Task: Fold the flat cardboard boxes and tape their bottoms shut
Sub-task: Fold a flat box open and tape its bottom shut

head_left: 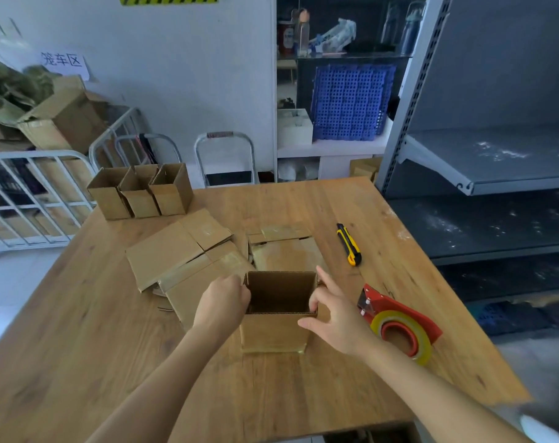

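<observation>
Left hand (pixel 222 302) and right hand (pixel 332 318) grip the upright box (pixel 271 332) by its walls, flat boxes (pixel 176 254) crowding behind, tape dispenser (pixel 399 324) beside.

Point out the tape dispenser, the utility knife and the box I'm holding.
tape dispenser (pixel 393 308), head view, on its red frame.
utility knife (pixel 348 244), head view, mid-handle.
open box (pixel 271 330), head view, on its near wall.

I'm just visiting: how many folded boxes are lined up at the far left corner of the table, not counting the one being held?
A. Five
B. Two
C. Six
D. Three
D. Three upright boxes stand side by side at the far left corner of the table, while the left hand and right hand grip a fourth box up front.
</observation>
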Tool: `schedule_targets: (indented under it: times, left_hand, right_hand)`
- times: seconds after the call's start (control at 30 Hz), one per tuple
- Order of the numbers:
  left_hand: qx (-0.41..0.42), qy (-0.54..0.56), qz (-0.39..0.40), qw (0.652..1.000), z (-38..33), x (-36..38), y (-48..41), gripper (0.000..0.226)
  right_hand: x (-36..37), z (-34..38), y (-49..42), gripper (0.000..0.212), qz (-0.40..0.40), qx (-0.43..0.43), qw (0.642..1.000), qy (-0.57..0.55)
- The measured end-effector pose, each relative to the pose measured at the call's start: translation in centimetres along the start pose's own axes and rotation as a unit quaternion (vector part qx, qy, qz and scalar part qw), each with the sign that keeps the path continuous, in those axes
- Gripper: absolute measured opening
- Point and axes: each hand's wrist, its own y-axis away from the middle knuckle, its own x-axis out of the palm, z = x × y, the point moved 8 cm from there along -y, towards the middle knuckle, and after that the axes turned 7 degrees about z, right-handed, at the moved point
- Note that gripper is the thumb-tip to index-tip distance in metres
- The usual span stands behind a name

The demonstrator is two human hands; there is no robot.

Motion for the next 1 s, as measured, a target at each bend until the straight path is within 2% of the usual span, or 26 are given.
schedule_targets:
  times: [0.17,0.27,0.4,0.53,0.63,0.73,0.87,1.0]
  left_hand:
    - [-0.03,0.062,-0.037,0.997,1.7,0.3,0.3,0.031]
    - [-0.022,0.114,-0.053,0.992,2.2,0.4,0.8,0.031]
    - [0.006,0.219,-0.027,0.975,3.0,0.9,1.5,0.02]
    - [0.034,0.295,-0.011,0.955,3.3,1.3,2.6,0.009]
    - [0.064,0.276,-0.002,0.959,3.3,1.5,2.8,0.016]
    - [0.118,0.219,0.021,0.968,3.1,2.2,2.9,0.04]
    - [0.141,0.235,0.067,0.959,3.5,3.8,3.1,0.051]
    - [0.174,0.221,0.045,0.959,3.5,3.2,2.9,0.064]
  right_hand:
    - [0.2,0.2,-0.7,0.028,0.036,-0.012,0.999,0.004]
    - [-0.1,-0.4,-0.9,0.028,0.027,-0.008,0.999,-0.029]
    - [-0.4,-0.8,-1.6,0.083,0.03,0.015,0.999,-0.016]
    - [-0.2,-0.8,-1.9,0.094,0.041,0.01,0.999,0.016]
    - [-0.2,-0.9,-2.0,0.094,0.041,0.012,0.999,0.01]
    - [-0.3,-0.8,-2.1,0.094,0.045,0.013,0.999,0.004]
    - [-0.3,-0.7,-2.2,0.094,0.056,0.01,0.998,0.012]
    - [-0.4,-0.9,-2.3,0.094,0.059,0.018,0.998,0.013]
